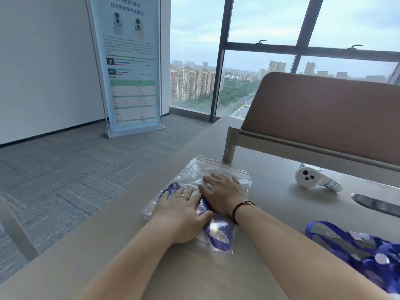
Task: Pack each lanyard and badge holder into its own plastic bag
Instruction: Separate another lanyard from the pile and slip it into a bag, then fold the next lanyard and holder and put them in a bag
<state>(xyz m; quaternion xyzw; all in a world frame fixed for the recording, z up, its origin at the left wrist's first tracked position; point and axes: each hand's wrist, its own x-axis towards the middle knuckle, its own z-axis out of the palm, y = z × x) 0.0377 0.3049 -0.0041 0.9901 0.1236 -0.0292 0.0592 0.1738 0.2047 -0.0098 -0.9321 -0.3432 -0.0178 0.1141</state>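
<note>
plastic bag [225,169]: clear, glossy, with a thin red line along its far edge
lanyard [216,237]: deep blue, seen through the bag
table [270,204]: plain pale beige
loose lanyards [357,254]: at 4 o'clock, blue with white dots and grey patches
controller [307,177]: at 2 o'clock, white with black dots
wrist cord [240,207]: black with a gold bead
ring [184,197]: gold
bench back [324,109]: brown
carpet [65,169]: grey, striped tiles
</note>
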